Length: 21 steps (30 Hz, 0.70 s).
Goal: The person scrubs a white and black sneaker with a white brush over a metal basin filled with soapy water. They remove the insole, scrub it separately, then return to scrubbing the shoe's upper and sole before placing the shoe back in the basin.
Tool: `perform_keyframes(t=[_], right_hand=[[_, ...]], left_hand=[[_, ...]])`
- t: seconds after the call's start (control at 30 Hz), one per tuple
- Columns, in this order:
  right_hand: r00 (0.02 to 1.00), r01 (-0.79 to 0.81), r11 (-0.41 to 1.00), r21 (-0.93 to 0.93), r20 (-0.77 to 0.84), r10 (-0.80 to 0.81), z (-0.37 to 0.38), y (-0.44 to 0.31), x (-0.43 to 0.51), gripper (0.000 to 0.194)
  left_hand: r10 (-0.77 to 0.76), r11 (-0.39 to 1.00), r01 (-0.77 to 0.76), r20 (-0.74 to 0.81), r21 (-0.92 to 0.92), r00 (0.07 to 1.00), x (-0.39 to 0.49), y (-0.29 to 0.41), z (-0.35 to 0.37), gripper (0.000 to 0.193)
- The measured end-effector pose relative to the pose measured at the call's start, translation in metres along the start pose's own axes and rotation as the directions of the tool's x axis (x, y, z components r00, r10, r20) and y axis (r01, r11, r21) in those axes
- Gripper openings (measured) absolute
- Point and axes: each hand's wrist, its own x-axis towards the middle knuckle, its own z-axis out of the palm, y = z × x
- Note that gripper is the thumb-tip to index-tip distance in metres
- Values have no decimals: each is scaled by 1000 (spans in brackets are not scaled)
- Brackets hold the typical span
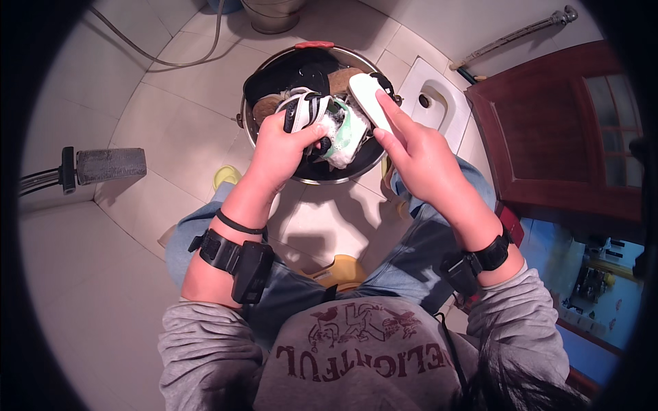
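My left hand [288,146] grips a white shoe with black stripes [311,110] over a round metal bucket [339,180]. Soap suds and a pale green area [343,134] cover the part of the shoe facing my right hand. In my right hand [419,146] is a white scrubbing brush [366,95], held by its back with the fingers along it. It is tilted close beside the foamy shoe; its bristles are hidden, so contact cannot be told. Dark water [290,77] and other footwear with a brown sole [344,79] lie in the bucket.
A squat toilet [434,97] is set in the tiled floor at the right, near a dark red wooden door [555,123]. A grey hose [169,64] hangs at the upper left. Another metal bucket [272,15] stands behind. A yellow stool [342,269] is beneath me.
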Motion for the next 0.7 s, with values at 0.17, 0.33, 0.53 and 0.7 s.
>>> perform_keyframes(t=[0.17,0.33,0.53,0.7], right_hand=[[954,116,985,-129,289,-75,0,-3,-5,57],[998,20,1000,-15,57,-19,1,1,2,55],[992,60,996,-62,112,-52,1,3,1,54],[967,209,972,-102,172,-190,2,-3,-2,54]], left_hand=[[8,1000,-8,-19,-5,1000,-1,1,1,16],[11,1000,-12,-38,-29,999,-3,1,2,17],[21,999,-22,-30,-50,999,-5,1,-1,12],[-52,998,51,-76,-21,996,-5,2,-4,20]])
